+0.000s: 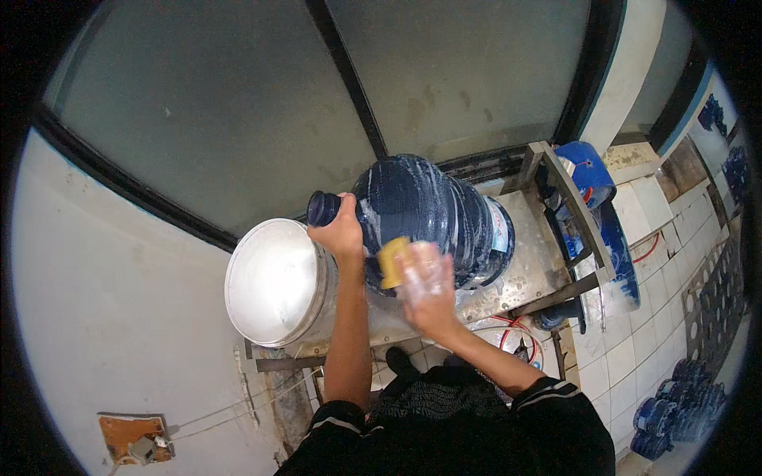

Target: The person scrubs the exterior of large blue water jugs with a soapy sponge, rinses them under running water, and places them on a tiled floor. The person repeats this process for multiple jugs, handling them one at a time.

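A large dark blue water-cooler bottle (428, 214) lies on its side on a metal-topped bench (524, 238), its neck toward the left. White suds streak its wall, and a label sits near its base. My left hand (339, 229) grips the bottle's neck. In my soapy right hand (428, 291) is a yellow sponge (393, 262), pressed at the near side of the bottle's shoulder. That hand is somewhat blurred. Beside my left forearm, at the bench's left end, stands a white bucket (271, 282) with its pale round top facing up.
A frosted window (238, 101) backs the bench. The bench's right end has a raised metal rail (574, 202); beyond it are a blue container (586, 172) and a blue tub (625, 262). Red hose (506, 339) lies below. Several blue bottles (673, 404) stand at lower right. An electrical outlet (143, 449) is at lower left.
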Demonstrator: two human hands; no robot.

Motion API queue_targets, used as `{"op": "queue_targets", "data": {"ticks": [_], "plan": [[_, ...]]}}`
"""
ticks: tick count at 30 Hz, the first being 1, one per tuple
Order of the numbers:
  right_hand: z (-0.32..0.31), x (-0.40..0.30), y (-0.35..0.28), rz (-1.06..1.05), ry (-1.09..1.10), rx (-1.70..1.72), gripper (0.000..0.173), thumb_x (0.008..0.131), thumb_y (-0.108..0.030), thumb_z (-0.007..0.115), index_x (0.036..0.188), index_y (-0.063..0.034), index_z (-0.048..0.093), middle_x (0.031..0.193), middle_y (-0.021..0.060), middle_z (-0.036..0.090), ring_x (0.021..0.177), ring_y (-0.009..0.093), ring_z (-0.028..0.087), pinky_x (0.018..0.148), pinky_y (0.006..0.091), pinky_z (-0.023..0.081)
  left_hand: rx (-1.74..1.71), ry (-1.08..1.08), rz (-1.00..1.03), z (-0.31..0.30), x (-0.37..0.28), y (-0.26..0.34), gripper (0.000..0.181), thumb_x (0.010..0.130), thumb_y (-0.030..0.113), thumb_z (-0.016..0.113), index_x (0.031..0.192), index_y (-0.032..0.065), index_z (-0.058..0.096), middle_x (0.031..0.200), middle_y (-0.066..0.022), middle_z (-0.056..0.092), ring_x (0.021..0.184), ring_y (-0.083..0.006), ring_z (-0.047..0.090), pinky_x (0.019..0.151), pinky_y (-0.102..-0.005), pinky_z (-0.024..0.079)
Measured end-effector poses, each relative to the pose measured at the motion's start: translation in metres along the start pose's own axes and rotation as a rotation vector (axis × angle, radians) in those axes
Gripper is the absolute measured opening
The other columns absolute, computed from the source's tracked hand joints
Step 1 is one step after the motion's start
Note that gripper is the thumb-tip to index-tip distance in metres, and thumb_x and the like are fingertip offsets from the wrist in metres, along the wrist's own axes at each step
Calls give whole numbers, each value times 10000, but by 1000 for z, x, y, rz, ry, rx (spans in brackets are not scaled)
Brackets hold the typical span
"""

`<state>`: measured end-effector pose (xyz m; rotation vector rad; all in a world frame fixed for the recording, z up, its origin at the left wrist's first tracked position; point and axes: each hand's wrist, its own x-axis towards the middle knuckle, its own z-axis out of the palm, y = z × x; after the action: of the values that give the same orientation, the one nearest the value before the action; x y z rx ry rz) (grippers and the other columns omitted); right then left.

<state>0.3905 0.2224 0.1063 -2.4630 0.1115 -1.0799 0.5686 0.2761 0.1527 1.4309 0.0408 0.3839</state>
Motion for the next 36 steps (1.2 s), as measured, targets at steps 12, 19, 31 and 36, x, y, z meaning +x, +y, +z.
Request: {"op": "queue_targets", "data": {"ticks": [12,19,31,36], "plan": [[36,-24,73,439,328,58,541,953,-247,400,1325,146,388,1423,305,365,1325,462,341,1138,503,228,-98,83,-163,-33,10,0,103,736,57,678,728,-44,659,767,-86,675,653,-177,618,634,-294,495],[60,-77,142,777,356,-43,461,975,-209,405,1356,50,429,1467,296,299,1383,442,239,1149,509,158,-298,-106,-204,-76,38,-23,86,825,70,593,889,17,614,876,-104,660,865,-226,630,851,-352,496],[73,-155,184,1136,285,417,430,976,-273,423,1252,49,496,1198,235,572,1088,348,555,926,420,431,-161,-45,-262,-67,24,-14,188,826,212,545,831,38,615,892,-100,644,870,-244,614,849,-362,490],[116,-220,204,1545,527,1278,517,1002,-363,381,1350,11,452,1330,156,529,1199,226,509,1022,332,399,-259,-173,-141,-78,30,-17,147,753,151,587,824,23,584,838,-113,622,859,-264,604,875,-403,493]]}}
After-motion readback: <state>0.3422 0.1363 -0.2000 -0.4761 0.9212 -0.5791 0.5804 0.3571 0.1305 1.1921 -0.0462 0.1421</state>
